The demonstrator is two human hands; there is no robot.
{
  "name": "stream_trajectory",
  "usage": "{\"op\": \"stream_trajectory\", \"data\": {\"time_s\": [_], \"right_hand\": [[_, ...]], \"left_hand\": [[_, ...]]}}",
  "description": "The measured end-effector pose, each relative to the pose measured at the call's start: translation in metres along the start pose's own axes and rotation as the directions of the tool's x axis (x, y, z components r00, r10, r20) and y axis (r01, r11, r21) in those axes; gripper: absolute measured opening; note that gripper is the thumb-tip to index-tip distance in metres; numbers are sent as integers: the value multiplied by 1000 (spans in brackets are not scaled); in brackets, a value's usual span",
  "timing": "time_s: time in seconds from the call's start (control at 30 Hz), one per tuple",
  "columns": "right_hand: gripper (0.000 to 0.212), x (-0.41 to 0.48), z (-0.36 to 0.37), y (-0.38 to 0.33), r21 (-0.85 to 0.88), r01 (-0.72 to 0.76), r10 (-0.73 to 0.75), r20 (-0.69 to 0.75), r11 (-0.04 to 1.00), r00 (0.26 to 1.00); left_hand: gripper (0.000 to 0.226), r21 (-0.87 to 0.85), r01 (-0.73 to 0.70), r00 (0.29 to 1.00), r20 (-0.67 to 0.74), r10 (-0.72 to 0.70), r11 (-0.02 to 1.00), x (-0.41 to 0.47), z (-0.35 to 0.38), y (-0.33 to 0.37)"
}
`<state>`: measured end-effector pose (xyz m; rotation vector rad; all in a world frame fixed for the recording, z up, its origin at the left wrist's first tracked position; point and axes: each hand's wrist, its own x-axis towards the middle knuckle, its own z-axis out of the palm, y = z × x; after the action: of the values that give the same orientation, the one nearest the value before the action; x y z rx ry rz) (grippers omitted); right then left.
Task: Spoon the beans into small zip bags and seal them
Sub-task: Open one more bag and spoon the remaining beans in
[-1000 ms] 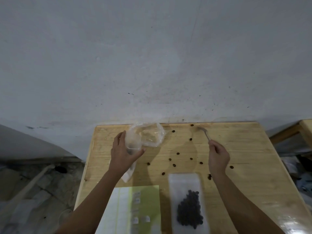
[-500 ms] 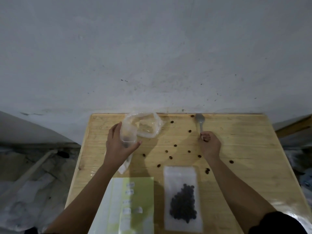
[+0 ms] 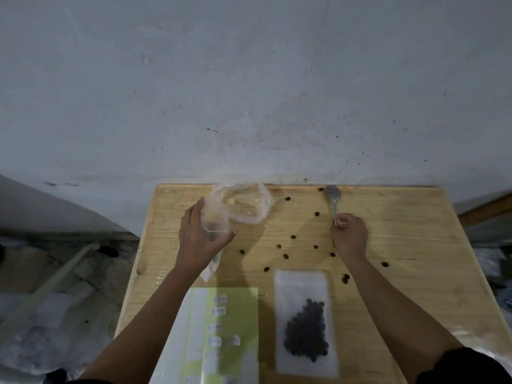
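On the table (image 3: 401, 245) I see the left hand (image 3: 199, 239) gripping a bag (image 3: 214, 221), the right hand (image 3: 350, 235) pinching the spoon (image 3: 333, 198) handle.

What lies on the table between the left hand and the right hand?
In the head view, only a few loose beans on the bare table lie between the left hand and right hand.

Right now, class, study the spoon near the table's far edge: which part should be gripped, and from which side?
Grip the spoon by the near end of its slim handle, coming in from the near side. Its bowl points away toward the wall, so the handle trails back toward the near side. The right hand pinches it there.
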<state>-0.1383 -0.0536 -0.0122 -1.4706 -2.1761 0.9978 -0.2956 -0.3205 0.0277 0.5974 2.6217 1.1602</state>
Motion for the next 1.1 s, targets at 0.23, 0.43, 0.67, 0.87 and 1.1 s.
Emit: {"op": "stream_trajectory", "data": {"time_s": [0.23, 0.43, 0.67, 0.87, 1.1], "right_hand": [[20, -41, -8, -76, 365, 161, -252, 218, 917, 943], [23, -90, -17, -154, 295, 328, -439, 666, 897, 603], [17, -110, -10, -168, 133, 455, -421, 662, 880, 620], [10, -100, -25, -159, 158, 394, -421, 451, 906, 787], [13, -97, -54, -145, 475, 277, -407, 193, 835, 893]], "left_hand": [[110, -55, -2, 1000, -14, 1, 998, -8, -10, 8], [109, -91, -45, 999, -14, 44, 995, -15, -13, 24], [106, -158, -115, 993, 15, 119, 981, -28, -12, 39], [100, -328, -88, 986, 103, 128, 941, -31, -17, 46], [23, -550, -160, 980, 13, 200, 819, -18, -31, 79]]}}
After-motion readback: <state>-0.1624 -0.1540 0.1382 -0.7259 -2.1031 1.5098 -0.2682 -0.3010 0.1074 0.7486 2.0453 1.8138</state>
